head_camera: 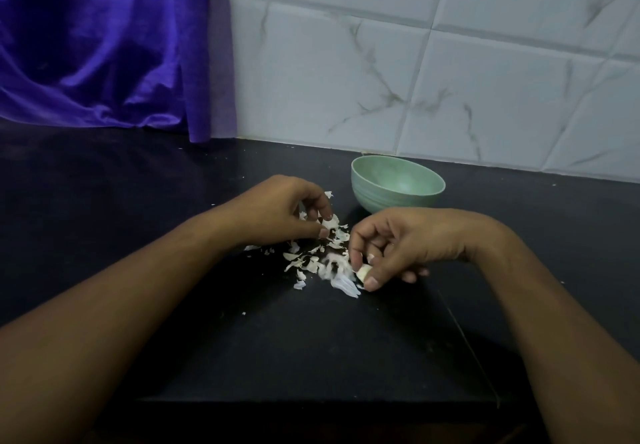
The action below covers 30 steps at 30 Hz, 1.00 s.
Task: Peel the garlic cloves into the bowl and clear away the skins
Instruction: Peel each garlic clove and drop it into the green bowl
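A pale green bowl (pixel 398 184) stands on the black counter, just beyond my hands. White garlic skins (pixel 313 260) lie scattered in a loose heap between my hands. My right hand (pixel 398 246) pinches a pale garlic clove (pixel 363 272) between thumb and fingertips, low over the right edge of the heap. My left hand (pixel 287 211) hovers over the heap's far left side, its curled fingertips pinching a piece of skin (pixel 330 223). The inside of the bowl is only partly visible and I cannot tell what it holds.
The black counter (pixel 311 339) runs from its front edge near me back to a white marble-patterned tiled wall (pixel 450 62). A purple curtain (pixel 104 45) hangs at the back left, reaching down to the counter. Small skin flecks dot the surface.
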Each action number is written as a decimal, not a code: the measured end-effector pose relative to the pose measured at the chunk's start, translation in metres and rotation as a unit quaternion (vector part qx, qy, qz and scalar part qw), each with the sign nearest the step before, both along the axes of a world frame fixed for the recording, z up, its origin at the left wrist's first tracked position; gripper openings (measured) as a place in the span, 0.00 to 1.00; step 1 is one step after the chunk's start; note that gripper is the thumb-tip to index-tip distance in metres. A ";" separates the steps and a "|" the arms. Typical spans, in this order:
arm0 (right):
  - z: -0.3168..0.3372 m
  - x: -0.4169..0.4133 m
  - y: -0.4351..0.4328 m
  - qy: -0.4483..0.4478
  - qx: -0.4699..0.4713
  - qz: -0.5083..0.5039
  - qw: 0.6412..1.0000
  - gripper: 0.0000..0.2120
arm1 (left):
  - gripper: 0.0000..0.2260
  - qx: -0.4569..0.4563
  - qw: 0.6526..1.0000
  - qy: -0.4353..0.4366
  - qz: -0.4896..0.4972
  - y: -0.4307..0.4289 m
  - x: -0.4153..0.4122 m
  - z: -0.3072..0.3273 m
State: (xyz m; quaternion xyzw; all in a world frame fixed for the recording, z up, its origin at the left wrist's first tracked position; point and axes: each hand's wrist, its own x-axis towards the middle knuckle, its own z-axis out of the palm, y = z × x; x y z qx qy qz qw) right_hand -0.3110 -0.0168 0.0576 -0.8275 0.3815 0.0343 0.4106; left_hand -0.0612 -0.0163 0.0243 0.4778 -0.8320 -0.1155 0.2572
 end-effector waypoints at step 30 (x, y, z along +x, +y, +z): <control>-0.034 0.039 -0.002 -0.428 0.045 -0.235 0.872 0.07 | 0.15 0.197 0.930 0.310 -0.021 -0.001 0.005 0.004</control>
